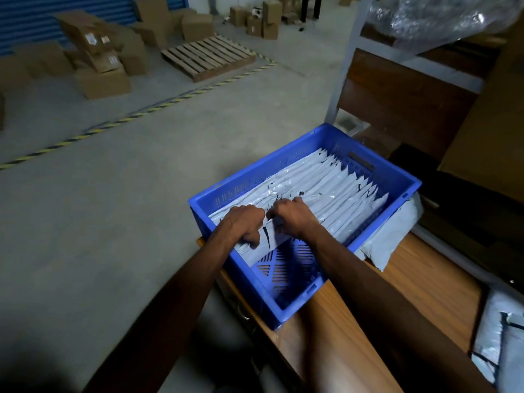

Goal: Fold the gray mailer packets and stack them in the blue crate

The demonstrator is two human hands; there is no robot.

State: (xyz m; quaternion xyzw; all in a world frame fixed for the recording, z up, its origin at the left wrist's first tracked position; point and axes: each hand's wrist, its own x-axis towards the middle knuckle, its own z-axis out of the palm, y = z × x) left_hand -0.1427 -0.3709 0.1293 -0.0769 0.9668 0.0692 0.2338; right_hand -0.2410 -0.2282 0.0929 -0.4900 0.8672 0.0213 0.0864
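I grip a folded packet with left hand and right hand, seating it inside the crate; next, release it against the row there.

Both hands grip a folded packet — inside the blue crate.

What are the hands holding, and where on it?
Both the left hand and right hand grip the nearest gray plastic mailer packet along its top edge.
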